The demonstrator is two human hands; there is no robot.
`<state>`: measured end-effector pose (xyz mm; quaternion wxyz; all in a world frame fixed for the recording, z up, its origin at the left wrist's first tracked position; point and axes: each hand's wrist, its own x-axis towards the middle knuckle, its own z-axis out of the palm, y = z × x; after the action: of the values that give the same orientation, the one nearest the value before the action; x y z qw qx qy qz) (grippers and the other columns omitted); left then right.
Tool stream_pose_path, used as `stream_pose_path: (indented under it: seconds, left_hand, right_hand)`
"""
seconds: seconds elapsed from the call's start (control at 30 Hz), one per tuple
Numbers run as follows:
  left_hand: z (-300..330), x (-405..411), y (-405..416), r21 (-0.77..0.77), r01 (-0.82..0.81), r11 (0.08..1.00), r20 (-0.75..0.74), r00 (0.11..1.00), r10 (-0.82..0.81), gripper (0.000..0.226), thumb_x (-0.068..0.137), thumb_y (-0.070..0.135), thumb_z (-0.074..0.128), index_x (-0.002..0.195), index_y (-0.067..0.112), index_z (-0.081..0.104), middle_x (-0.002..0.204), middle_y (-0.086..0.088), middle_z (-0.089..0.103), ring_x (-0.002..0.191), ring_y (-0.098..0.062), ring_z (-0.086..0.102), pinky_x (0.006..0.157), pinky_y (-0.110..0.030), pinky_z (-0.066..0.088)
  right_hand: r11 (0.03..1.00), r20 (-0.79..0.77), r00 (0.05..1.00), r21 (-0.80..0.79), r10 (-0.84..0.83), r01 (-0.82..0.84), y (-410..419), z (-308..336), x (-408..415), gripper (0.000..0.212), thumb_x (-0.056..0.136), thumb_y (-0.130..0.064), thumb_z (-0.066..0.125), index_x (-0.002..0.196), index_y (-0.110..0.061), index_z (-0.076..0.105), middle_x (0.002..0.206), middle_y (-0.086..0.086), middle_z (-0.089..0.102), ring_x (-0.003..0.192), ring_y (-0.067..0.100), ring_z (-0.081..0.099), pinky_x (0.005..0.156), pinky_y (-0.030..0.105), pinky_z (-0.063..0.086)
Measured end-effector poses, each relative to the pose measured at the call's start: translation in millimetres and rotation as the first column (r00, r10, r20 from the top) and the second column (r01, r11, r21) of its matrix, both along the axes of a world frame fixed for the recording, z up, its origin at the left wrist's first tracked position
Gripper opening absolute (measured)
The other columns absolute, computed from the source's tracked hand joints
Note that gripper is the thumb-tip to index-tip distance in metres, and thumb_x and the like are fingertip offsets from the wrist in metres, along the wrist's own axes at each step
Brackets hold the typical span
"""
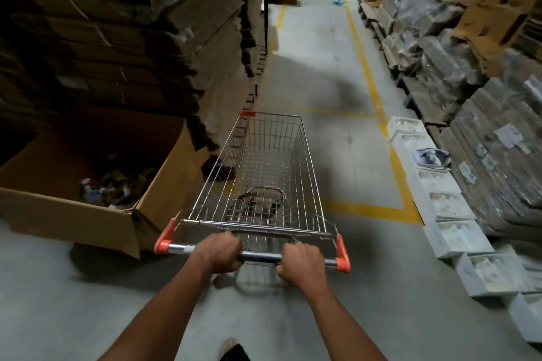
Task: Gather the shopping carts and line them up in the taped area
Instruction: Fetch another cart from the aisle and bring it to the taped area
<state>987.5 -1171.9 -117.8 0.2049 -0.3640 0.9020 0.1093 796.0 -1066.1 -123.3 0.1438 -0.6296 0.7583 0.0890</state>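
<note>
Both your hands are wrapped around the handle [259, 256] of the cart [261, 173], which stands straight ahead of you in the aisle. Your left hand [218, 253] grips the bar left of its middle, fingers curled over the top; your right hand [300, 264] grips it right of the middle in the same way. A short bare stretch of bar shows between the two fists, and the orange end caps [164, 239] sit outside each hand. The wire basket reaches away from you, its far end pointing down the aisle, with nothing loose visible inside.

The cart rolls on grey floor [316, 73], its basket over a yellow tape line [372, 208] that crosses the aisle and joins a long yellow line running along the right side. Just left of the cart sits a big open box [88, 208], close to the basket's left wall but apart from it. White trays [437, 184] lie in a row on the floor to the right, near stacked wrapped bundles. Your foot [230, 347] shows at the bottom edge.
</note>
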Motion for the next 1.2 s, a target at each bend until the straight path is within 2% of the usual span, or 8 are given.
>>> stream_pose_path:
  seconds: [0.1, 0.17, 0.3, 0.43, 0.73, 0.83, 0.97, 1.2]
  left_hand:
    - [-4, -34, -20, 0.006, -0.006, 1.0, -0.028, 1.0, 0.006, 0.023, 0.081, 0.036, 0.054, 0.082, 0.016, 0.065, 0.081, -0.008, 0.066, 0.073, -0.028, 0.065, 0.066, -0.036, 0.054]
    - [-7, -57, -33, 0.031, -0.016, 0.999, -0.041, 0.999, 0.017, 0.023, 0.081, 0.038, 0.054, 0.082, 0.017, 0.064, 0.077, -0.004, 0.062, 0.071, -0.025, 0.064, 0.066, -0.035, 0.056]
    - [-14, -102, -60, 0.094, -0.047, 0.994, -0.05, 0.997, 0.052, 0.027, 0.08, 0.037, 0.055, 0.087, 0.014, 0.068, 0.085, -0.008, 0.069, 0.077, -0.027, 0.067, 0.068, -0.035, 0.054]
    - [-14, -134, -75, 0.128, -0.087, 0.988, -0.035, 0.995, 0.092, 0.027, 0.079, 0.036, 0.057, 0.087, 0.012, 0.067, 0.09, -0.012, 0.07, 0.08, -0.03, 0.068, 0.067, -0.034, 0.05]
    - [-19, -187, -74, 0.072, -0.187, 0.98, -0.01, 0.982, 0.188, 0.03, 0.082, 0.043, 0.056, 0.087, 0.015, 0.067, 0.087, -0.009, 0.069, 0.078, -0.027, 0.067, 0.06, -0.031, 0.044]
    - [-22, -208, -64, 0.04, -0.279, 0.96, -0.011, 0.96, 0.279, 0.034, 0.081, 0.047, 0.054, 0.087, 0.016, 0.065, 0.083, -0.006, 0.067, 0.075, -0.025, 0.066, 0.059, -0.031, 0.045]
    - [-22, -244, -41, -0.001, -0.432, 0.902, -0.021, 0.902, 0.432, 0.032, 0.081, 0.052, 0.054, 0.079, 0.021, 0.06, 0.073, 0.003, 0.06, 0.065, -0.019, 0.06, 0.057, -0.031, 0.047]
    - [-9, -331, 0, -0.068, -0.607, 0.792, -0.043, 0.795, 0.605, 0.032, 0.08, 0.047, 0.058, 0.082, 0.016, 0.067, 0.078, -0.006, 0.067, 0.071, -0.026, 0.065, 0.058, -0.03, 0.045]
  right_hand:
    - [1.0, -0.02, 1.0, -0.016, 0.024, -0.024, -22, -2, -39, 0.017, 0.083, -0.034, 0.06, 0.088, -0.019, 0.066, 0.084, 0.004, 0.07, 0.077, 0.027, 0.069, 0.068, 0.035, 0.05]
    - [0.999, -0.022, 0.999, -0.022, 0.048, -0.049, -37, -3, -65, 0.026, 0.084, -0.044, 0.062, 0.091, -0.019, 0.068, 0.087, 0.004, 0.072, 0.079, 0.027, 0.07, 0.072, 0.037, 0.053]
    - [0.996, -0.03, 0.995, -0.012, 0.093, -0.093, -63, -5, -112, 0.044, 0.086, -0.059, 0.061, 0.098, -0.018, 0.07, 0.09, 0.005, 0.073, 0.083, 0.028, 0.071, 0.077, 0.037, 0.053]
    - [0.993, -0.031, 0.992, 0.012, 0.12, -0.12, -85, -2, -147, 0.045, 0.086, -0.057, 0.061, 0.1, -0.015, 0.071, 0.095, 0.009, 0.074, 0.088, 0.032, 0.071, 0.079, 0.039, 0.054]
    - [0.957, 0.019, 0.957, 0.024, 0.288, -0.288, -113, -4, -217, 0.035, 0.087, -0.052, 0.062, 0.094, -0.018, 0.069, 0.087, 0.007, 0.071, 0.079, 0.029, 0.069, 0.075, 0.037, 0.053]
    - [0.924, 0.05, 0.923, -0.001, 0.381, -0.382, -120, -12, -247, 0.031, 0.089, -0.05, 0.061, 0.096, -0.02, 0.067, 0.086, 0.005, 0.07, 0.078, 0.026, 0.068, 0.075, 0.037, 0.056]
    - [0.859, 0.058, 0.857, -0.054, 0.512, -0.509, -128, -19, -290, 0.035, 0.089, -0.05, 0.06, 0.102, -0.018, 0.07, 0.095, 0.008, 0.073, 0.086, 0.031, 0.07, 0.077, 0.039, 0.053]
    - [0.72, 0.0, 0.722, -0.082, 0.692, -0.689, -149, -15, -368, 0.045, 0.089, -0.055, 0.063, 0.11, -0.015, 0.069, 0.112, 0.013, 0.071, 0.103, 0.035, 0.069, 0.087, 0.039, 0.051]
